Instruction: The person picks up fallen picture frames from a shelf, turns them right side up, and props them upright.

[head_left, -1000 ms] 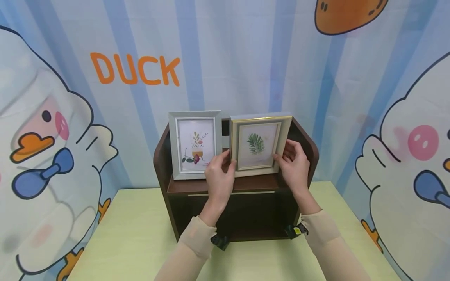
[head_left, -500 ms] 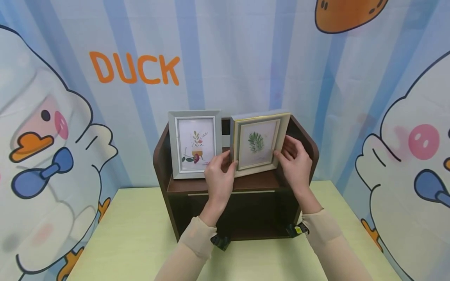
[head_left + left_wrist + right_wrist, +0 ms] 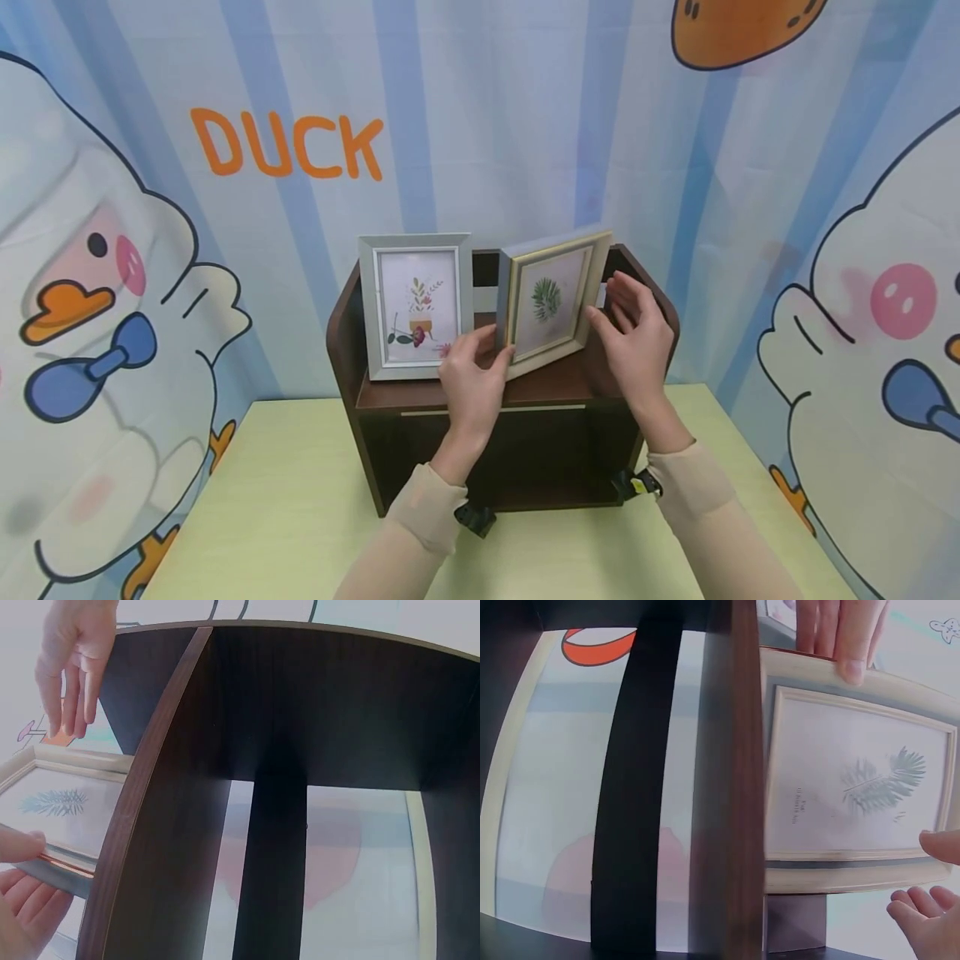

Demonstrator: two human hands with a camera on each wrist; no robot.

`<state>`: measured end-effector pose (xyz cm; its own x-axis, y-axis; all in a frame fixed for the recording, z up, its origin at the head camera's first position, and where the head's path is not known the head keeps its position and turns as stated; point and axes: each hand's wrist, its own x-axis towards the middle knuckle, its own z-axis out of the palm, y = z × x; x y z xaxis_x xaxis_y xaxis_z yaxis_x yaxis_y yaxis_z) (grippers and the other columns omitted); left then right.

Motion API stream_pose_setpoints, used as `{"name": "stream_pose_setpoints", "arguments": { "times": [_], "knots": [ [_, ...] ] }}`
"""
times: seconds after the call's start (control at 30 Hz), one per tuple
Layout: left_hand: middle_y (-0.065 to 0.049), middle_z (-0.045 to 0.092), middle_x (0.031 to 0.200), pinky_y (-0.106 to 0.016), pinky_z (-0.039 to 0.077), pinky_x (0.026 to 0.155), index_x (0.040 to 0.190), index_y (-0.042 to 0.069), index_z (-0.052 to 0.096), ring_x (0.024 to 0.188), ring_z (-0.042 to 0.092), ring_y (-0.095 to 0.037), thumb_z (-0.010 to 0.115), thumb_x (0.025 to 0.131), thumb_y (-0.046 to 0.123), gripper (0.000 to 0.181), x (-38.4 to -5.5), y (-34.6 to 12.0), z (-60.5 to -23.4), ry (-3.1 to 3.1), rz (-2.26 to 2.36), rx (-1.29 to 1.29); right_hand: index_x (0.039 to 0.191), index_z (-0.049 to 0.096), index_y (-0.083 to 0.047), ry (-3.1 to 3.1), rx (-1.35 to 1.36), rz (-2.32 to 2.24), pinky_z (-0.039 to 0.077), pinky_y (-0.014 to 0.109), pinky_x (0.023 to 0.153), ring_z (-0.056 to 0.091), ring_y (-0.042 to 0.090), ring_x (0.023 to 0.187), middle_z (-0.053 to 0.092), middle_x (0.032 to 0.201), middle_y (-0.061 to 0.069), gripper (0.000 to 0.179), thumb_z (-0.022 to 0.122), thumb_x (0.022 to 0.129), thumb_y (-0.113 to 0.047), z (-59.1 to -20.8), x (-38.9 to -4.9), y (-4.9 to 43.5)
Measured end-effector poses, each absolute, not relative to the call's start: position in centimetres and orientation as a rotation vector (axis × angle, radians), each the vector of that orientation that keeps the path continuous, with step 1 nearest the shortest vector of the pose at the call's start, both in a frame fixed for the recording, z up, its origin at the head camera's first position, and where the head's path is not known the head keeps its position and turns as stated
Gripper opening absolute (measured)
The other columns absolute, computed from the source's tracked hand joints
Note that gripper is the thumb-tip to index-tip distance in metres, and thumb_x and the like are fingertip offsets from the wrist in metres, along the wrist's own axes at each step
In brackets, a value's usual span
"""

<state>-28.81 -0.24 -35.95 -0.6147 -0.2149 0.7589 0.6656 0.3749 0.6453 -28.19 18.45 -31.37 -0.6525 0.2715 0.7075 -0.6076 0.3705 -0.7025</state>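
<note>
A cream picture frame [image 3: 553, 292] with a green fern leaf print stands at an angle on the upper shelf, its right side turned back. My left hand [image 3: 474, 379] pinches its lower left edge, thumb in front and fingers behind, as the left wrist view also shows. Beside the frame's right edge is my right hand [image 3: 639, 346], its fingers loosely extended and apart from the frame. In the right wrist view, the thumb [image 3: 941, 845] lies near the frame's edge without gripping it. A pale grey picture frame [image 3: 420, 275] with a flowerpot print stands upright to the left.
The dark brown two-tier shelf [image 3: 367, 433] stands on a pale yellow-green table [image 3: 285, 483]. Its side panels rise on both sides of the frames. A curtain [image 3: 510, 117] with ducks and blue stripes hangs behind.
The fern picture frame has turned, its right side going backward and its left side face coming into view. My right hand has come away from its edge, while my left hand keeps its pinch.
</note>
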Motion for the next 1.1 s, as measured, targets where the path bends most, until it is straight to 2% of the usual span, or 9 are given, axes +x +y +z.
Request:
{"name": "stream_pose_setpoints", "arguments": {
  "times": [0.2, 0.4, 0.73, 1.1],
  "knots": [
    [-0.008, 0.068, 0.091, -0.029, 0.058, 0.069, 0.100, 0.004, 0.069, 0.081, 0.068, -0.018, 0.079, 0.076, 0.009, 0.027, -28.6, 0.2, -35.9, -1.809, -1.350, -0.395, 0.131, 0.050, 0.004, -1.831, 0.301, 1.381, 0.044, 0.041, 0.102, 0.055, 0.032, 0.121, 0.056, 0.128, 0.023, 0.050, 0.068, 0.084, 0.000, -29.0, -26.2, 17.4],
    [-0.009, 0.067, 0.091, -0.031, 0.059, 0.068, 0.098, 0.003, 0.068, 0.081, 0.068, -0.019, 0.080, 0.074, 0.008, 0.028, -28.4, 0.7, -35.9, -1.796, -1.358, -0.397, 0.129, 0.052, 0.006, -1.818, 0.338, 1.376, 0.044, 0.042, 0.101, 0.055, 0.031, 0.120, 0.057, 0.127, 0.024, 0.047, 0.067, 0.085, 0.000, -28.3, -25.9, 17.0],
    [-0.007, 0.066, 0.089, -0.032, 0.058, 0.060, 0.097, 0.006, 0.068, 0.077, 0.067, -0.017, 0.081, 0.074, 0.010, 0.027, -28.2, 1.3, -36.2, -1.780, -1.358, -0.404, 0.125, 0.055, 0.007, -1.795, 0.387, 1.383, 0.046, 0.037, 0.101, 0.057, 0.031, 0.118, 0.059, 0.125, 0.024, 0.044, 0.068, 0.084, 0.000, -27.4, -26.4, 16.9],
    [-0.006, 0.065, 0.087, -0.030, 0.058, 0.064, 0.093, 0.005, 0.067, 0.075, 0.067, -0.017, 0.082, 0.072, 0.008, 0.026, -28.1, 1.9, -36.1, -1.749, -1.348, -0.412, 0.124, 0.056, 0.008, -1.815, 0.436, 1.363, 0.046, 0.039, 0.101, 0.057, 0.031, 0.118, 0.059, 0.124, 0.024, 0.043, 0.069, 0.084, 0.000, -26.6, -26.8, 17.0]
  ]
}}
